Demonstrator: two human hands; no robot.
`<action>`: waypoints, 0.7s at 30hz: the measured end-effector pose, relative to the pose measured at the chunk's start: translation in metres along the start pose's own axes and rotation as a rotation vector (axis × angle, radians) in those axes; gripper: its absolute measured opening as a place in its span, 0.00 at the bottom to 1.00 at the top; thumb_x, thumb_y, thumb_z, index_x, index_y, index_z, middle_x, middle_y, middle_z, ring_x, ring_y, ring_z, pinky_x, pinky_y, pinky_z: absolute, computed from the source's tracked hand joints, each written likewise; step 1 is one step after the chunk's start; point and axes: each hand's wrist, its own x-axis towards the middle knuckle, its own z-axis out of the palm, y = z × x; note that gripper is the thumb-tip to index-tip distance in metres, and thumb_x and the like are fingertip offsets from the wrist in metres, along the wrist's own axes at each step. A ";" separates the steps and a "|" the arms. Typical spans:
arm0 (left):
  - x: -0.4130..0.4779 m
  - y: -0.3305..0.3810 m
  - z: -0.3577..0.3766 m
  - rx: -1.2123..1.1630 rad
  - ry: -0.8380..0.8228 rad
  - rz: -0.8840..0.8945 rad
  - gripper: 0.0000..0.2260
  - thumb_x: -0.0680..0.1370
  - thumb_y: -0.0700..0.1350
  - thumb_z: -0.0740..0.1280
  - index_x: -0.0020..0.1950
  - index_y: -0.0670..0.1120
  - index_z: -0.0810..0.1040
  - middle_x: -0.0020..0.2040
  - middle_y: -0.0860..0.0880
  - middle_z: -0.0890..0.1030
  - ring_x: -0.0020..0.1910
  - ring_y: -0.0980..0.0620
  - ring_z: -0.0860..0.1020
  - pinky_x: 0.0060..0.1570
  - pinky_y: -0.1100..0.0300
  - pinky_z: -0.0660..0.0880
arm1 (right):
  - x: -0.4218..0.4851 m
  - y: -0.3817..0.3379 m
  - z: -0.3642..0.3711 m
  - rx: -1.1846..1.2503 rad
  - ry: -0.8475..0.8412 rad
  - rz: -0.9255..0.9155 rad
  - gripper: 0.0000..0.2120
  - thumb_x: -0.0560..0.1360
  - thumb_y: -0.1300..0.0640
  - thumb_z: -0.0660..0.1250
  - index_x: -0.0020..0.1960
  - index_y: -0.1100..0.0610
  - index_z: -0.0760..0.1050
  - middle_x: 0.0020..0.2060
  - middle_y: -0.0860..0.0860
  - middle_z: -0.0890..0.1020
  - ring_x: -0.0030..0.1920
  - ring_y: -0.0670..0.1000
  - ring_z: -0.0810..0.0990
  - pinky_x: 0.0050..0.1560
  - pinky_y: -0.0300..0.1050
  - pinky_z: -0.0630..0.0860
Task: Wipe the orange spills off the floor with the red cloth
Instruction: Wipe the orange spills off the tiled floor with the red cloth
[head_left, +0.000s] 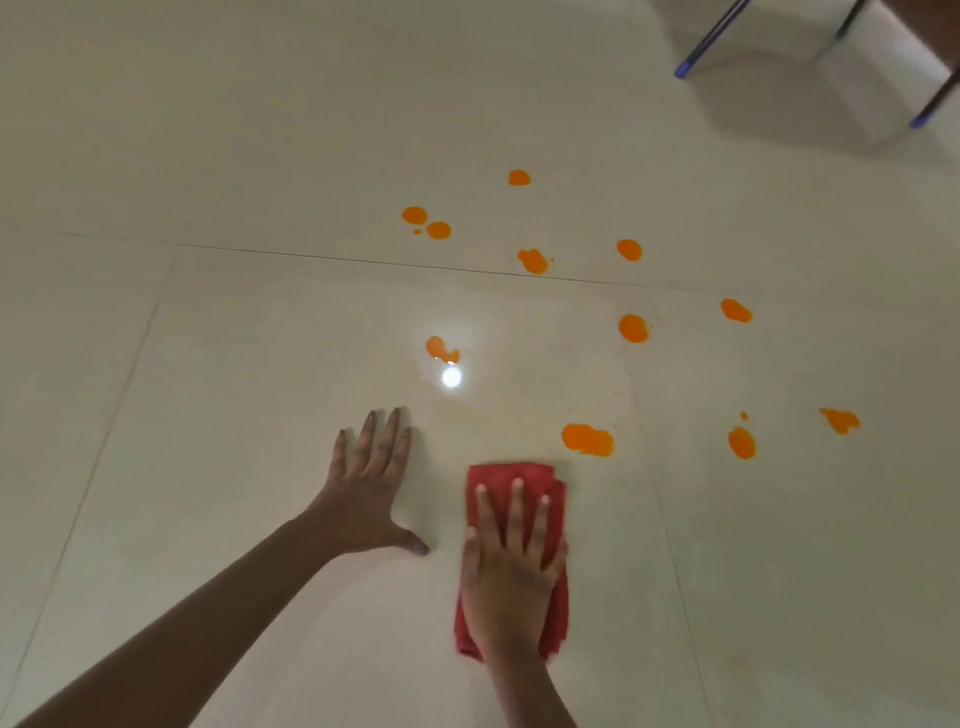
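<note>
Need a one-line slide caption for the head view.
Right hand presses the folded red cloth flat on the tiled floor, left hand braced beside it, orange spills ahead.

no readable text, no labels, no brands, no numbers, no signs anywhere

your floor (260, 322) is pale glossy tile with thin seams. on it lie scattered orange spills (587, 439), the folded red cloth (511, 478) under your flat right hand (511, 577), and your left hand (366, 499) spread beside it.
</note>
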 end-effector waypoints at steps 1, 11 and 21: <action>0.006 0.010 -0.001 -0.028 -0.030 0.005 0.62 0.58 0.77 0.62 0.71 0.45 0.27 0.69 0.48 0.21 0.67 0.44 0.22 0.68 0.40 0.30 | 0.000 0.003 0.005 -0.018 -0.002 -0.093 0.23 0.76 0.45 0.52 0.72 0.43 0.63 0.71 0.53 0.68 0.71 0.61 0.64 0.61 0.69 0.65; 0.018 0.037 -0.009 0.007 -0.113 -0.065 0.54 0.58 0.76 0.63 0.62 0.67 0.21 0.63 0.53 0.15 0.61 0.40 0.16 0.61 0.24 0.37 | 0.062 0.079 -0.019 0.031 0.120 0.253 0.23 0.78 0.49 0.53 0.73 0.43 0.60 0.74 0.52 0.62 0.74 0.60 0.57 0.67 0.67 0.56; 0.015 0.054 -0.023 0.069 -0.160 -0.148 0.56 0.60 0.74 0.65 0.65 0.59 0.23 0.67 0.49 0.19 0.70 0.41 0.25 0.66 0.28 0.44 | 0.139 0.114 -0.027 0.034 0.119 0.224 0.23 0.79 0.48 0.53 0.74 0.42 0.57 0.76 0.50 0.56 0.76 0.58 0.51 0.69 0.65 0.50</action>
